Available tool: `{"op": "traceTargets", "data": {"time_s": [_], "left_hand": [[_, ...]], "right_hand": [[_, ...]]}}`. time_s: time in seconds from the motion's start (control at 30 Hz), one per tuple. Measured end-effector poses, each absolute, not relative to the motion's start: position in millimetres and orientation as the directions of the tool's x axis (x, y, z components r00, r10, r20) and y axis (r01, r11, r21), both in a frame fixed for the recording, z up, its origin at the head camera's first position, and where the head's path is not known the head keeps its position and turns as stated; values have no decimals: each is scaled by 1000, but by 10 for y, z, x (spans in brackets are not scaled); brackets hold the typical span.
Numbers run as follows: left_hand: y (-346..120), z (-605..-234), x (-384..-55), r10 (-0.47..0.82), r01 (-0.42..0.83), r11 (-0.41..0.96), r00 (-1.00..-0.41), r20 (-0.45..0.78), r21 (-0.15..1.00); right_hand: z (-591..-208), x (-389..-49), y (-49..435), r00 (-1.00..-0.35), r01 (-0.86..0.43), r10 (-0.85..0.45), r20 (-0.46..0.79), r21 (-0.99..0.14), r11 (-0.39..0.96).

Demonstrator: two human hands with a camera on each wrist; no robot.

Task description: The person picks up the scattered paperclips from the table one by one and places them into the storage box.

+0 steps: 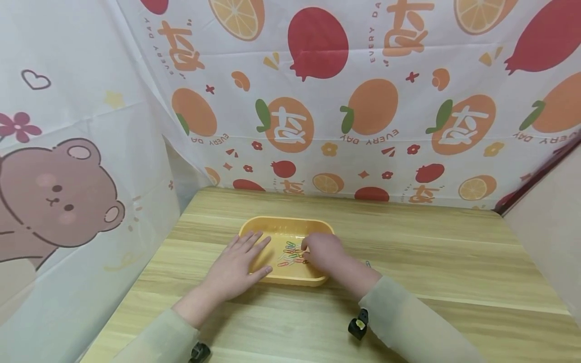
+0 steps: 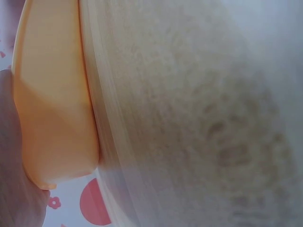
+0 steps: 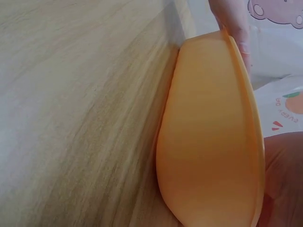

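Note:
A shallow yellow tray (image 1: 290, 281) stands on the table with several small coloured paper clips (image 1: 292, 254) piled inside. My left hand (image 1: 233, 267) lies across the tray's left end, fingers spread and straight over the rim. In the left wrist view the tray's side (image 2: 57, 104) shows with part of that hand along its edge. My right hand (image 1: 323, 250) reaches over the tray's right end, its bent fingers down at the clips. I cannot tell whether a clip is between those fingertips. The right wrist view shows the tray's outer wall (image 3: 208, 127), which hides the clips.
A single blue paper clip (image 1: 368, 263) lies on the wooden table (image 1: 436, 252) to the right of the tray, near the right forearm. A fruit-printed cloth (image 1: 331, 101) hangs behind the table, and a bear-printed cloth (image 1: 81, 201) hangs on the left.

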State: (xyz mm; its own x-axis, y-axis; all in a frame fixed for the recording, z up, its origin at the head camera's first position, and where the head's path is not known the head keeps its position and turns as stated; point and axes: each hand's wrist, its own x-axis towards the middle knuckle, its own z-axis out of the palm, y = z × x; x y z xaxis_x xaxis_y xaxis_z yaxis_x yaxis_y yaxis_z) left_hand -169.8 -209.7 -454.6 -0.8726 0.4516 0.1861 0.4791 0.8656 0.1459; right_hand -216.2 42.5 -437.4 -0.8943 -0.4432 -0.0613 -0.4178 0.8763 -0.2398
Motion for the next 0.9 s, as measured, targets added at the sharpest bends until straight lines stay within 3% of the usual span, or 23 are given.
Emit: {"op": "traceTargets", "data": {"time_s": [0.4,0.63,0.9], "left_hand": [[-2099,-4555,-1701,457,483,865,-870,186,134],[-2096,-4558,-1702,453,480,865,-872,183,144],[-2098,-4549,-1688,456,482,864,-871,182,146]], "right_hand": [[-4252,-2181,571,-918,-378,-389,73,-450,809],[-4229,-2137,756,-957,-283,-263,123,-597,751],[-4308,-2110,1079,-977,-211,-151,147,-653,727]]}}
